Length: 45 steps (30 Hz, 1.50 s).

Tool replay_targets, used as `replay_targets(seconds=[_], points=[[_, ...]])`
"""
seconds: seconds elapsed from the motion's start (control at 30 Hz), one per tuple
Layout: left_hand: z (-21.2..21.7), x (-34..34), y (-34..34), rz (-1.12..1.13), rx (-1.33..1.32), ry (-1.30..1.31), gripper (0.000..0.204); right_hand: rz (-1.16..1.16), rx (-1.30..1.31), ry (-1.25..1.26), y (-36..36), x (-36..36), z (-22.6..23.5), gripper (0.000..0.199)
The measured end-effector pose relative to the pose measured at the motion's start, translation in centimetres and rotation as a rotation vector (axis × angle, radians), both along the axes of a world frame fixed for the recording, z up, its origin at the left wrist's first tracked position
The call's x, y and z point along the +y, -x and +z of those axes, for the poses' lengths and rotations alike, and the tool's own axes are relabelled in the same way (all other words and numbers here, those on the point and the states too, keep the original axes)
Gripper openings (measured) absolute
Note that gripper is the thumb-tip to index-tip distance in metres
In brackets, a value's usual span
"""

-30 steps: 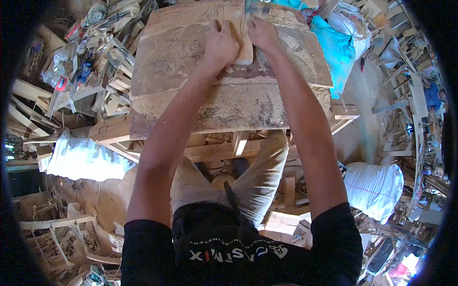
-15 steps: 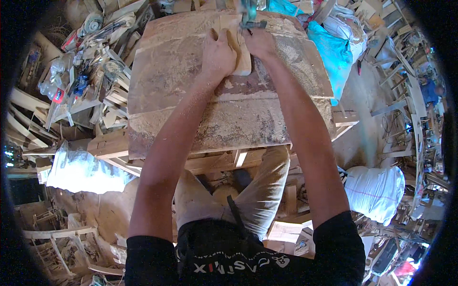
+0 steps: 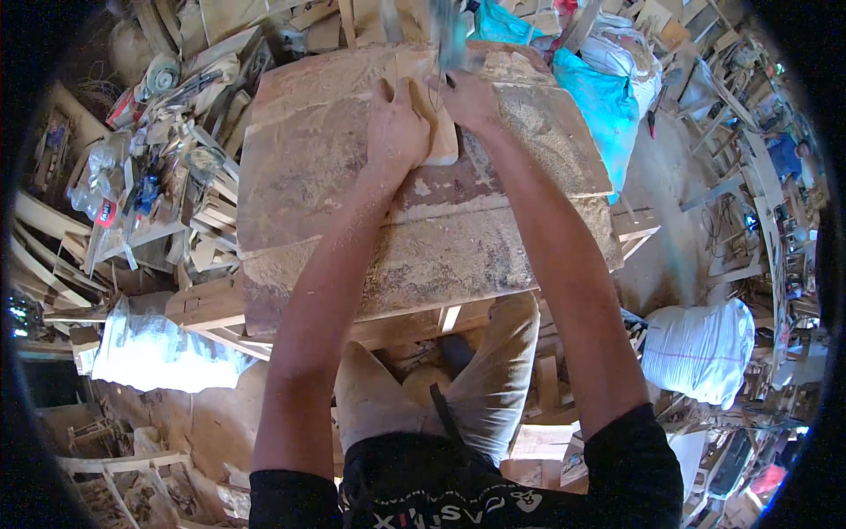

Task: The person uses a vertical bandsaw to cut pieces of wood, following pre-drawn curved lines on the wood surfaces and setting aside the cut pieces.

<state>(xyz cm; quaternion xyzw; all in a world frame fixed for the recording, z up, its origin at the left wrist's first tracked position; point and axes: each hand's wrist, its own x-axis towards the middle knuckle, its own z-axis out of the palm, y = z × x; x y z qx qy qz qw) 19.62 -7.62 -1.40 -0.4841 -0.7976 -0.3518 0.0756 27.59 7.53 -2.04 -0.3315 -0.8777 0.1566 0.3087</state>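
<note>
A pale, flat wooden board (image 3: 443,145) with a rounded near end lies on the dusty work table (image 3: 308,189). My left hand (image 3: 398,130) holds the board by its left side, the thumb and fingers bent over it. On its right edge, further from me, my right hand (image 3: 471,101) grips with curled fingers, partly hidden. Close beyond that hand stands a blurred green machine part (image 3: 449,40) at the board's far end. Its exact shape and whether it touches the board I cannot tell.
Sawdust coats the table. Scrap wood (image 3: 211,212) and a plastic bottle (image 3: 106,212) are heaped at the left. Turquoise sacking (image 3: 608,115) hangs by the table's right edge. A white sack (image 3: 701,353) stands lower right, and a plastic-wrapped bundle (image 3: 159,348) lower left.
The whole scene sits lower in the picture as my head has shifted. Both hands keep their hold on the board, with little visible movement against the table.
</note>
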Motion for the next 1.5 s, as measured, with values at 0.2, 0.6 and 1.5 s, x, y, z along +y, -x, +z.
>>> replay_targets(seconds=[0.2,0.6,1.5], points=[[-0.4,-0.1,0.5,0.036,-0.009,-0.019,0.055,-0.012,-0.099,-0.014,0.4,-0.8,0.4,0.072],[0.3,0.2,0.7,-0.023,-0.106,0.03,0.059,-0.06,-0.146,-0.03,0.9,0.6,-0.5,0.071],[-1.7,2.0,2.8,-0.041,0.037,-0.053,0.056,-0.073,-0.074,0.033,1.3,-0.3,1.0,0.071]])
